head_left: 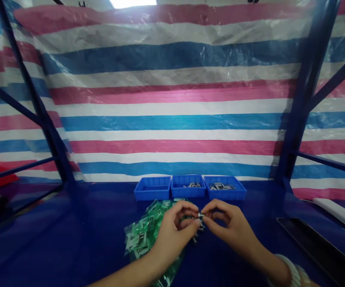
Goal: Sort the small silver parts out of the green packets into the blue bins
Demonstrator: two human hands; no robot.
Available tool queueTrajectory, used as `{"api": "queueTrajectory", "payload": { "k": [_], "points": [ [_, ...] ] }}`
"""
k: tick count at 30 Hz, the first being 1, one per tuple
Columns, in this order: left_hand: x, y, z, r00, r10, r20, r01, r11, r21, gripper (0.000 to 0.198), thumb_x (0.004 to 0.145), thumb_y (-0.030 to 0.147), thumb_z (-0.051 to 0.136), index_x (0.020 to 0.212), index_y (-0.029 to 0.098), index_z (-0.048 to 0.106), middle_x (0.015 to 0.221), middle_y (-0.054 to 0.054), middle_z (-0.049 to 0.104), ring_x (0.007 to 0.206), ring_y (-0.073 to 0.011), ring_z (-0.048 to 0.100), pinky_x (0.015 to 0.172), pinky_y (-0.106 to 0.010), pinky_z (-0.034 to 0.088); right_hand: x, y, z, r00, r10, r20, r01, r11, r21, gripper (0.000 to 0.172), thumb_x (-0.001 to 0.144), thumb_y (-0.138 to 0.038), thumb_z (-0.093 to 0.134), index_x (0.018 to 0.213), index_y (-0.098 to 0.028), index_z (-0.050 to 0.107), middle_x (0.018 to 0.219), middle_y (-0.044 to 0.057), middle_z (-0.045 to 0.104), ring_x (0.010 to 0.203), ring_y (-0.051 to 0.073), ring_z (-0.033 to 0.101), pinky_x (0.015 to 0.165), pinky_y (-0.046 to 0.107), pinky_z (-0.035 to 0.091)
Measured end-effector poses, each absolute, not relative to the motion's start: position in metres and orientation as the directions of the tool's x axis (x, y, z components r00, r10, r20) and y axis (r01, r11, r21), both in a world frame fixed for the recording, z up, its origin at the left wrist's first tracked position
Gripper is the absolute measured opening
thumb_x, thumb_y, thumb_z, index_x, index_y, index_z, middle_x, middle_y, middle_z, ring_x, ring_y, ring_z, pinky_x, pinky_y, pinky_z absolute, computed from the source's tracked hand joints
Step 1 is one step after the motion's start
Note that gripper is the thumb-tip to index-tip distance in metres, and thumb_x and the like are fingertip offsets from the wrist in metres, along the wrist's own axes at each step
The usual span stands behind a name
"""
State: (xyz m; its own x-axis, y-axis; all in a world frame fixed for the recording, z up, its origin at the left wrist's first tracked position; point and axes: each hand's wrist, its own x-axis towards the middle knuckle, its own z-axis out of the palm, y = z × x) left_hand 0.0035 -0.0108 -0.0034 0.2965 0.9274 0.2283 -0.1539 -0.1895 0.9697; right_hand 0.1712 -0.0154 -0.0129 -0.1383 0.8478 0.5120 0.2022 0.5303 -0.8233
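My left hand (pixel 178 227) and my right hand (pixel 230 223) meet fingertip to fingertip above the blue table (pixel 89 239). Both are closed in a pinch around a small silver screw-like piece (pixel 201 215), whose exact shape is mostly hidden by the fingers. Just beneath the fingertips lie several loose screws (pixel 195 239), partly covered by my hands. Clear plastic bags (pixel 141 235) with a green tint, holding pale and metal parts, are heaped beside and behind my left hand.
Three blue bins line the back: the left bin (pixel 152 195) shows no parts, the middle bin (pixel 188 193) holds small screws, the right bin (pixel 226 195) metal pieces. A dark flat device (pixel 318 247) lies at right. Blue frame posts (pixel 300 107) flank a striped sheet (pixel 172 95).
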Motion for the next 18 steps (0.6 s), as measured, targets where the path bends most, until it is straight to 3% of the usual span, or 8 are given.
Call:
{"api": "queueTrajectory", "payload": {
  "k": [5,10,12,14,16,18],
  "points": [
    [0.006,-0.010,-0.004,0.342,0.939,0.021,-0.329,0.099,0.939,0.027,0.068,0.032,0.080,0.083,0.015,0.066,0.075,-0.001,0.065,0.071,-0.0121,0.062,0.074,-0.026,0.050,0.174,-0.018,-0.008,-0.219,0.683,0.697,0.318,0.725,-0.611,0.016,0.077,-0.011,0.060,0.085,-0.021,0.068,0.079,0.003,0.064,0.070,0.016,0.059,0.063,0.029,0.049],
    [0.003,-0.012,-0.004,0.365,0.931,-0.008,-0.409,0.168,0.897,0.028,0.063,0.024,0.083,0.082,0.015,0.065,0.075,-0.001,0.064,0.072,-0.0111,0.062,0.079,-0.027,0.050,0.174,-0.017,-0.009,-0.243,0.673,0.699,0.302,0.737,-0.605,0.016,0.078,-0.011,0.060,0.089,-0.021,0.067,0.082,0.003,0.063,0.074,0.016,0.059,0.066,0.030,0.050],
    [0.000,-0.004,-0.002,0.329,0.942,0.065,-0.317,0.045,0.947,0.023,0.067,0.023,0.080,0.083,0.016,0.064,0.078,-0.001,0.064,0.073,-0.0124,0.063,0.078,-0.027,0.050,0.175,-0.014,-0.010,-0.206,0.691,0.693,0.295,0.719,-0.629,0.018,0.079,-0.014,0.060,0.094,-0.021,0.066,0.086,0.004,0.064,0.076,0.017,0.059,0.069,0.031,0.051],
    [0.001,0.015,0.002,0.281,0.931,0.235,-0.122,-0.209,0.970,0.017,0.071,0.021,0.074,0.084,0.017,0.064,0.081,-0.003,0.065,0.077,-0.0147,0.063,0.076,-0.029,0.050,0.179,-0.008,-0.013,-0.138,0.726,0.674,0.295,0.679,-0.672,0.018,0.080,-0.017,0.059,0.097,-0.020,0.065,0.088,0.005,0.064,0.078,0.017,0.060,0.071,0.031,0.052],
    [0.006,0.043,0.008,0.279,0.876,0.394,0.050,-0.423,0.905,0.014,0.071,0.016,0.070,0.084,0.018,0.064,0.084,-0.004,0.066,0.081,-0.0177,0.063,0.077,-0.032,0.050,0.185,0.002,-0.018,-0.061,0.761,0.646,0.305,0.631,-0.714,0.016,0.082,-0.021,0.056,0.094,-0.018,0.065,0.086,0.006,0.064,0.077,0.018,0.060,0.071,0.031,0.052],
    [0.016,0.074,0.015,0.289,0.851,0.438,0.093,-0.481,0.872,0.014,0.068,0.008,0.067,0.079,0.017,0.065,0.083,-0.005,0.065,0.084,-0.0197,0.062,0.077,-0.034,0.051,0.191,0.011,-0.023,-0.016,0.786,0.618,0.330,0.587,-0.739,0.015,0.082,-0.024,0.055,0.090,-0.016,0.065,0.084,0.006,0.063,0.075,0.018,0.060,0.068,0.031,0.052]
  ]
}}
